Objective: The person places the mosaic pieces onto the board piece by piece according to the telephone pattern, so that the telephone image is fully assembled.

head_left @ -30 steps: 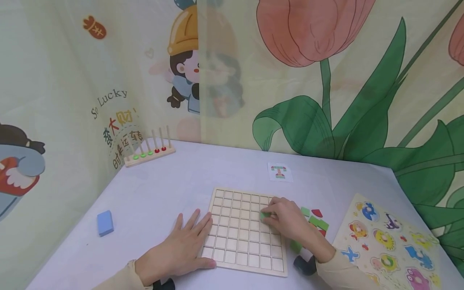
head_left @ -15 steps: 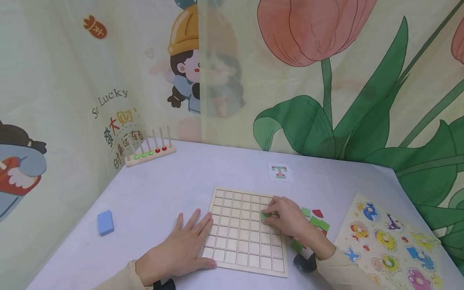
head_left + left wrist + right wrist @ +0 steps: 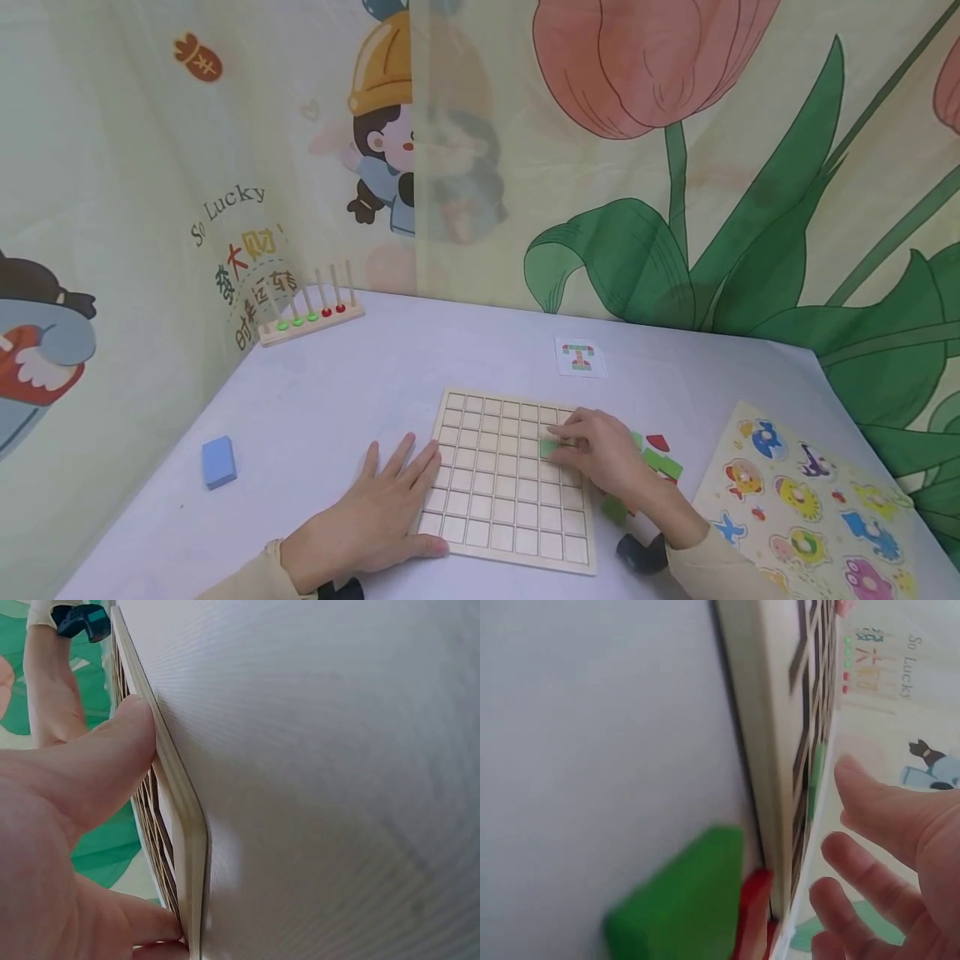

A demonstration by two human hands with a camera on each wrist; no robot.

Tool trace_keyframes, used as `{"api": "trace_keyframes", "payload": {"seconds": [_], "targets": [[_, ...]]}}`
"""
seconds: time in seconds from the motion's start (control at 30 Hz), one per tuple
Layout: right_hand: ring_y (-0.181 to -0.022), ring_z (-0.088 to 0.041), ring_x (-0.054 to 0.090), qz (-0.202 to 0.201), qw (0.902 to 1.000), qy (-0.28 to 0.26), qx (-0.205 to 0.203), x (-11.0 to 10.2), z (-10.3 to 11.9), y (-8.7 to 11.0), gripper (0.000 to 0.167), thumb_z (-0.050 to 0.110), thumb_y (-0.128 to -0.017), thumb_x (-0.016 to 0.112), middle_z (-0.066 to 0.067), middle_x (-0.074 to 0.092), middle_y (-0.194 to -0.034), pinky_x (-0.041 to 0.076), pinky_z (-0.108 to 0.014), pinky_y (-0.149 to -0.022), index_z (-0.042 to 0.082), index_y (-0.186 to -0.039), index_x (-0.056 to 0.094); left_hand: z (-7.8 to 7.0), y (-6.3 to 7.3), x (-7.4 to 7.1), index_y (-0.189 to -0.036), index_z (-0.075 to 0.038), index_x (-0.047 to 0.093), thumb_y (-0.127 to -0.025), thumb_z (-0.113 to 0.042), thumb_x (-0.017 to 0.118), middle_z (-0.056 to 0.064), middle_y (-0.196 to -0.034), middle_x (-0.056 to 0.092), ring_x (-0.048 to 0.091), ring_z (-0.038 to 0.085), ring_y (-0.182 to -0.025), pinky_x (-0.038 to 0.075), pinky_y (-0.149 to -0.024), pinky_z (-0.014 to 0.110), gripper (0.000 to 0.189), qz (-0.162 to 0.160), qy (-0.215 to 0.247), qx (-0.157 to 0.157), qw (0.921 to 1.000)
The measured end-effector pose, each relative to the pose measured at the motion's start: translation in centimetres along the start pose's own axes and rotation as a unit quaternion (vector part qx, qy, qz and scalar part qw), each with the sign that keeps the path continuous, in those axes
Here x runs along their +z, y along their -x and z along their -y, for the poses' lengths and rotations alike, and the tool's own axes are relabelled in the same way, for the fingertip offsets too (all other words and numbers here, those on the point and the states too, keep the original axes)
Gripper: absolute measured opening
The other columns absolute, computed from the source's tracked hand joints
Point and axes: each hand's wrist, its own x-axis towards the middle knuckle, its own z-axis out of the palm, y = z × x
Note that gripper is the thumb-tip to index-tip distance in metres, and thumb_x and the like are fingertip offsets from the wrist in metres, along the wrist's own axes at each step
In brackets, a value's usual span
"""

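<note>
A wooden grid board (image 3: 490,484) lies on the white table. My left hand (image 3: 366,521) rests with spread fingers along its left side, and its thumb touches the near edge, as the left wrist view also shows. A small green square (image 3: 548,448) sits in a cell toward the right of the board. My right hand (image 3: 611,454) hovers beside that square; in the right wrist view its thumb and fingers are apart and hold nothing. Loose green pieces (image 3: 660,461) and a red piece (image 3: 657,442) lie right of the board, partly hidden by my right hand and forearm.
Behind the board lies a pattern card (image 3: 580,357) printed in red and green. A blue block (image 3: 218,462) is at the left, and a peg counting rack (image 3: 311,324) stands at the back left. An animal puzzle board (image 3: 806,517) occupies the right side.
My right hand has let go of the green square and drawn slightly to the right, leaving the square in its cell. The left hand stays in place.
</note>
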Motion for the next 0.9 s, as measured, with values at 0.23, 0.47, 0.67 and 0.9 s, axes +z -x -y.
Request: {"api": "trace_keyframes", "payload": {"seconds": [0.23, 0.47, 0.67, 0.9], "targets": [[-0.088, -0.013, 0.062, -0.016, 0.9987, 0.013, 0.046, -2.1, -1.6, 1.0, 0.038, 0.025, -0.086, 0.084, 0.002, 0.072, -0.105, 0.05, -0.022, -0.066, 0.019, -0.123, 0.077, 0.0, 0.0, 0.1, -0.16, -0.001, 0.03, -0.086, -0.077, 0.058, 0.014, -0.171, 0.025, 0.014, 0.043, -0.159, 0.012, -0.115, 0.08, 0.11, 0.001, 0.006, 0.001, 1.0], [-0.091, -0.019, 0.06, -0.021, 0.9957, 0.053, 0.073, -4.2, -4.0, 1.9, 0.039, 0.024, -0.089, 0.081, -0.005, 0.072, -0.111, 0.05, -0.023, -0.067, 0.015, -0.127, 0.075, 0.0, 0.0, 0.1, -0.16, 0.0, 0.03, -0.086, -0.076, 0.059, 0.013, -0.171, 0.025, 0.014, 0.043, -0.159, 0.012, -0.115, 0.08, 0.109, 0.0, 0.006, 0.002, 1.0], [-0.088, -0.018, 0.057, -0.011, 0.9955, 0.051, 0.079, -4.1, -5.0, 1.8, 0.038, 0.02, -0.089, 0.08, -0.006, 0.072, -0.109, 0.05, -0.022, -0.062, 0.013, -0.126, 0.075, 0.0, 0.1, -0.1, -0.16, -0.001, 0.03, -0.086, -0.078, 0.057, 0.013, -0.171, 0.025, 0.015, 0.043, -0.159, 0.013, -0.115, 0.08, 0.11, -0.003, -0.001, 0.005, 1.0], [-0.086, -0.015, 0.057, -0.002, 0.9969, 0.057, 0.055, -3.0, -4.4, 1.1, 0.038, 0.015, -0.087, 0.082, -0.003, 0.072, -0.103, 0.048, -0.023, -0.065, 0.011, -0.124, 0.076, -0.1, 0.0, 0.0, -0.16, -0.001, 0.03, -0.085, -0.077, 0.058, 0.013, -0.171, 0.025, 0.015, 0.043, -0.159, 0.013, -0.115, 0.08, 0.11, -0.002, 0.003, 0.001, 1.0]]}}
